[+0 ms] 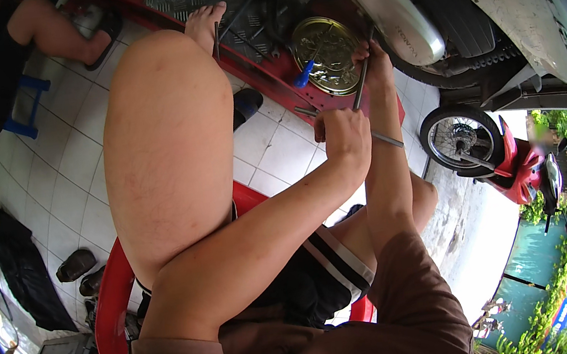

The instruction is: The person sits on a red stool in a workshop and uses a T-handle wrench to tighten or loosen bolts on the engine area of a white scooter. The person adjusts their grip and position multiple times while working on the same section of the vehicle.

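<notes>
A T-handle wrench, its metal shaft (361,86) pointing up at the motorcycle and its crossbar (387,139) showing on both sides of my fist, is in my hands. My left hand (345,141) is closed around the crossbar where it meets the shaft. Farther off, my right hand (375,66) has its fingers closed around the shaft's upper part, close to the motorcycle's silver exhaust cover (395,16). The tool's far tip is hidden by the right hand and the motorcycle. Beside the right hand lies a round gold-coloured metal tray (303,33) with a blue-handled tool (305,74) across its rim.
The motorcycle stands on a red lift platform (261,71) with a treadplate top. My bare foot (205,25) rests at its edge. I sit on a red plastic chair (107,325) over white floor tiles. Another person's leg (61,38) and a blue stool (30,104) are at left; a red motorbike (514,166) is at right.
</notes>
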